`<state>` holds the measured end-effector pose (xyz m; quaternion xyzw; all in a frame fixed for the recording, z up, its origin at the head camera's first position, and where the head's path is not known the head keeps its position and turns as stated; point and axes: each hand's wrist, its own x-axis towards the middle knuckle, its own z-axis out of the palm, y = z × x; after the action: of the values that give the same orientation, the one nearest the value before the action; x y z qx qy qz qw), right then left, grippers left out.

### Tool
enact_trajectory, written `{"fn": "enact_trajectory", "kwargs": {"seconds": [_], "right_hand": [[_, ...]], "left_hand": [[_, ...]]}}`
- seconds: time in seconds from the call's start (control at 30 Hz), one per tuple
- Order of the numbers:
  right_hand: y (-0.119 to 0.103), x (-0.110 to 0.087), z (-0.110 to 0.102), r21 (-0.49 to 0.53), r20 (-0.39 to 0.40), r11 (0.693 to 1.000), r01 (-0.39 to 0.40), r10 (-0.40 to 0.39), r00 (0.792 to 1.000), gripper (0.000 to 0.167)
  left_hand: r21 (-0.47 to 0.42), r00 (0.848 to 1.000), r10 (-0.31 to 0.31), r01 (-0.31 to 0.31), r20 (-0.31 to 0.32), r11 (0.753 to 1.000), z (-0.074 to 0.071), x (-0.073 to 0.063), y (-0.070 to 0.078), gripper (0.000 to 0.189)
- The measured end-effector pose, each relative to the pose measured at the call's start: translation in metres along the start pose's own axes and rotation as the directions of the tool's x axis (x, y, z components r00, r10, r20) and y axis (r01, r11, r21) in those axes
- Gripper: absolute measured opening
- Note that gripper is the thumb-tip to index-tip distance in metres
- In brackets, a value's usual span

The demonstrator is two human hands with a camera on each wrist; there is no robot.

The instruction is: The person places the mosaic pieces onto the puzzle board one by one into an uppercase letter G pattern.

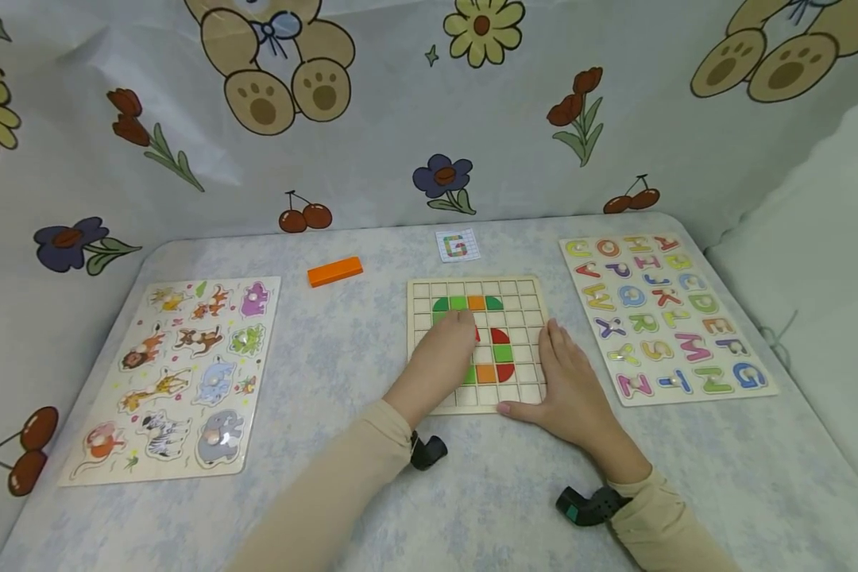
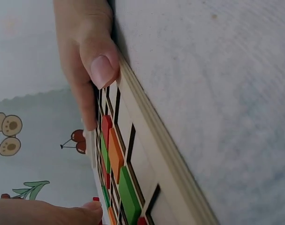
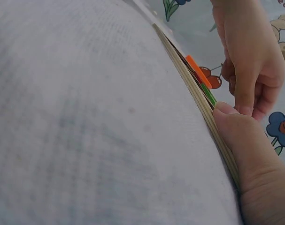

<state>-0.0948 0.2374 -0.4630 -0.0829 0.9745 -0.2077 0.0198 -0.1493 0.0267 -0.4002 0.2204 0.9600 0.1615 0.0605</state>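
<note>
A wooden grid board [image 1: 532, 310] carries red, green and orange pieces, some with a rounded side. My left hand [image 1: 443, 349] is over its middle, fingers pointing down. At its fingertips in the left wrist view is a small red piece [image 2: 96, 199], pinched and partly hidden. My right hand [image 1: 573, 389] rests along the board's right side with fingers extended. In the left wrist view its thumb [image 2: 102, 70] lies on the board's edge. From the right wrist, the left hand [image 3: 255, 61] shows bent fingers beyond the right thumb [image 3: 236, 124].
A small card [image 1: 457, 245] with a coloured G pattern lies behind the board. Left of that is an orange bar [image 1: 335, 272]. An animal puzzle [image 1: 186, 349] lies at the left, a letter puzzle [image 1: 665, 318] at the right. A patterned cloth [image 1: 379, 119] hangs behind the table.
</note>
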Motion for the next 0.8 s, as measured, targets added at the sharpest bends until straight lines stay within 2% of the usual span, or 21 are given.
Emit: {"fn": "enact_trajectory", "kwargs": {"seconds": [0.17, 0.33, 0.57, 0.8], "right_hand": [[0.0, -0.001, -0.002, 0.004, 0.004, 1.0, -0.003, 0.003, 1.0, 0.141], [-0.001, -0.002, -0.002, 0.003, 0.004, 1.0, 0.0, 0.0, 1.0, 0.141], [-0.002, -0.004, -0.002, 0.002, 0.004, 1.0, -0.004, 0.004, 1.0, 0.141], [-0.003, -0.004, -0.001, 0.0, 0.003, 1.0, -0.005, 0.005, 1.0, 0.141]], "left_hand": [[0.016, 1.0, -0.004, 0.004, 0.02, 1.0, 0.005, 0.011, 0.008, 0.021], [-0.004, 0.999, -0.014, 0.014, 0.033, 1.0, 0.007, 0.015, 0.009, 0.017], [-0.035, 0.998, -0.03, 0.032, 0.052, 0.999, 0.006, 0.016, 0.009, 0.023], [-0.054, 0.997, -0.05, 0.053, 0.067, 0.997, 0.004, 0.014, 0.008, 0.009]]}}
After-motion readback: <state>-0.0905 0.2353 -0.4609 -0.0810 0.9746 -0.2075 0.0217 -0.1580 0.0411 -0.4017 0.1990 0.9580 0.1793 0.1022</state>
